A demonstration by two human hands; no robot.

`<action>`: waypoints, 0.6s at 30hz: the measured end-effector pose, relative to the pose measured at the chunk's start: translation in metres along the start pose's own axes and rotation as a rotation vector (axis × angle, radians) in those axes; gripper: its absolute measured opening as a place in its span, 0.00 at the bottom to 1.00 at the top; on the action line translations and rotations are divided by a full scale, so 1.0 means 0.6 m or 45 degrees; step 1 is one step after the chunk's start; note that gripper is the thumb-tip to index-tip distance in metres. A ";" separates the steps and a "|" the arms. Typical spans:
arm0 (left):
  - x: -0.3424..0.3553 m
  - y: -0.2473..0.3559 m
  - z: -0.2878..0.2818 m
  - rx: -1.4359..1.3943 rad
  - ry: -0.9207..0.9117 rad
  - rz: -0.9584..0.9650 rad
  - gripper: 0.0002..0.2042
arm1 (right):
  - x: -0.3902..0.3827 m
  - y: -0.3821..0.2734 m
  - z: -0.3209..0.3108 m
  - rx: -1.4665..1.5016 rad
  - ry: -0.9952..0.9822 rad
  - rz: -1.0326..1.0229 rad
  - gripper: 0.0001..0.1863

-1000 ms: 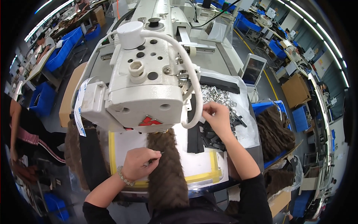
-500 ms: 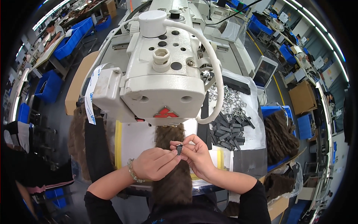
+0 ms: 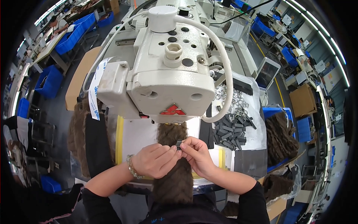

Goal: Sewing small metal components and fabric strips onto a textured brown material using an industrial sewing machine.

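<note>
Grip narrowed to a fingertip pinch in both hands: a small black tab (image 3: 179, 143) is held between the left hand (image 3: 156, 161) and the right hand (image 3: 197, 156). By the left grip the tab is pinched from its left side, the fingers being curled inward; by the right grip it is met from the opposite side with thumb and forefinger. Whether a metal ring is threaded through it cannot be told at this size. The tab is held above a brown fur strip (image 3: 173, 186), which is laid lengthwise across a white panel (image 3: 138, 139) edged with yellow tape (image 3: 119, 142), its far end being hidden beneath the white machine head (image 3: 173, 84). To the right, on a white sheet (image 3: 257, 130) spread over the table (image 3: 248, 160), similar black tabs (image 3: 228, 132) are heaped, and silvery metal rings (image 3: 238, 101) are scattered just beyond them.
</note>
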State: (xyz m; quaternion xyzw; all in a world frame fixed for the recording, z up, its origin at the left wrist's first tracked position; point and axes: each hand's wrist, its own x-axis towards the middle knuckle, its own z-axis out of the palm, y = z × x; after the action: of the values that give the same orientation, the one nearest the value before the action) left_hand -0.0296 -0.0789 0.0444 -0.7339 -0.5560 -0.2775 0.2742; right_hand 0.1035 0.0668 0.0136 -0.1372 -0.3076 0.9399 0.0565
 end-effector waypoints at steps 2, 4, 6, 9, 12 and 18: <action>-0.001 -0.004 -0.001 -0.009 0.005 0.014 0.08 | 0.001 -0.009 0.011 -0.145 0.018 -0.036 0.03; -0.006 -0.004 -0.002 -0.002 0.004 0.016 0.07 | 0.000 -0.017 0.025 -0.258 0.039 -0.077 0.03; -0.009 -0.003 -0.002 0.003 0.004 0.018 0.06 | 0.001 -0.022 0.027 -0.370 0.062 -0.118 0.03; -0.011 -0.004 -0.004 0.002 0.012 0.025 0.04 | 0.000 -0.036 0.019 -0.660 -0.070 -0.150 0.06; -0.010 -0.006 -0.003 0.008 -0.007 0.025 0.04 | 0.008 -0.048 0.020 -1.209 -0.163 -0.276 0.11; -0.015 -0.014 0.010 0.017 0.045 0.035 0.04 | 0.017 -0.044 0.029 -1.792 -0.185 -0.811 0.13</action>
State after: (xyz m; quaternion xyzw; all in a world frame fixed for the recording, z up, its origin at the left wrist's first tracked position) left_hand -0.0393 -0.0789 0.0346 -0.7347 -0.5427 -0.2830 0.2928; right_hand 0.0893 0.0799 0.0406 0.0162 -0.8598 0.4682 0.2033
